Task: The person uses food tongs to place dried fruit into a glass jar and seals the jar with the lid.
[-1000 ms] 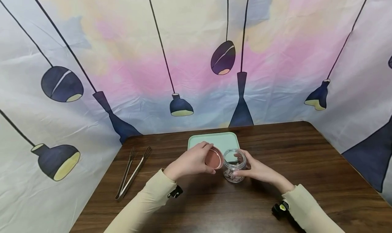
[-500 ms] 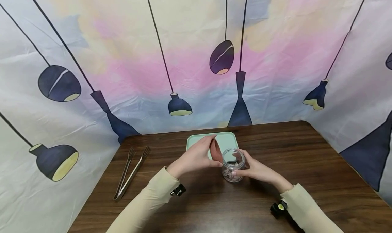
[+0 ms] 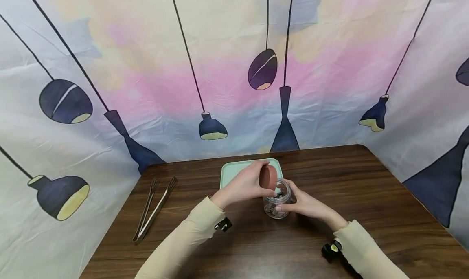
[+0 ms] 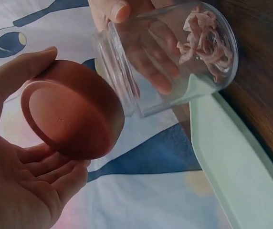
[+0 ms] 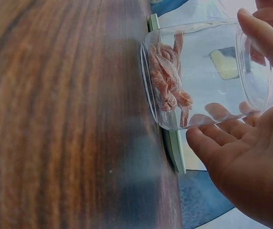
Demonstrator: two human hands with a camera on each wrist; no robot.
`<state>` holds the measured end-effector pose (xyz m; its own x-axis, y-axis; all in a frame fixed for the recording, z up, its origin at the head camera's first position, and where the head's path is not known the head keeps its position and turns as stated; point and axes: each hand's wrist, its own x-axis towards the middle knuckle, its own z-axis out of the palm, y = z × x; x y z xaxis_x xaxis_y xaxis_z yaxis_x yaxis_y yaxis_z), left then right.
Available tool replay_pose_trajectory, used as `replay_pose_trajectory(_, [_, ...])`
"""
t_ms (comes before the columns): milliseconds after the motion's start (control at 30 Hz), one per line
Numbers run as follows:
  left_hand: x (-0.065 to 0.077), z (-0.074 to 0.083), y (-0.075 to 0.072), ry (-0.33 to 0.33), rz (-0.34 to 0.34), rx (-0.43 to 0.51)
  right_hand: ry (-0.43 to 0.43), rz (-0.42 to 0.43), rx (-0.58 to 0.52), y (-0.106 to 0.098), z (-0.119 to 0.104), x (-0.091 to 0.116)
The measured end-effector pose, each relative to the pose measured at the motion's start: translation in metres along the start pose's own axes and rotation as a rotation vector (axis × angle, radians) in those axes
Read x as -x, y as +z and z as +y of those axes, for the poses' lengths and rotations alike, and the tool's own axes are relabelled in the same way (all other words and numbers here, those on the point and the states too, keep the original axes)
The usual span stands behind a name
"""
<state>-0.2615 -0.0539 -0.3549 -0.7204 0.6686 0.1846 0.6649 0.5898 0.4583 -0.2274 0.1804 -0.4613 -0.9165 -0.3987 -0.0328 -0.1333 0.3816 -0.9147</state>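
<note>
My left hand (image 3: 246,183) pinches a reddish-brown round lid (image 4: 74,112) between thumb and fingers. It holds the lid tilted right at the mouth of a clear jar (image 3: 277,205). Around the jar's side curl the thumb and fingers of my right hand (image 3: 308,204), keeping it upright on the table. Wrinkled, pinkish dried strips (image 5: 167,78) lie at the bottom of the jar, filling only its lower part. In the left wrist view the lid overlaps part of the threaded rim.
Behind the jar lies a mint-green tray (image 3: 231,171), partly covered by my left hand. Metal tongs (image 3: 154,214) rest at the left of the dark wooden table (image 3: 249,250). A printed cloth with lamp drawings (image 3: 176,87) hangs behind the table's far edge.
My left hand has moved right, carrying the lid from beside the jar to over its rim and turning its inside away from view. My right hand keeps its hold on the jar.
</note>
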Motion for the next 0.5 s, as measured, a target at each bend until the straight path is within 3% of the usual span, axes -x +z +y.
replay_pose_trajectory(233, [-0.013,0.004,0.015,0.064,-0.031,-0.036,-0.01,-0.006,-0.01,-0.001,0.001,-0.001])
replay_pose_trajectory(500, [-0.021,0.011,0.027,0.055,-0.088,-0.092,-0.04,-0.006,0.006,-0.001,0.002,-0.001])
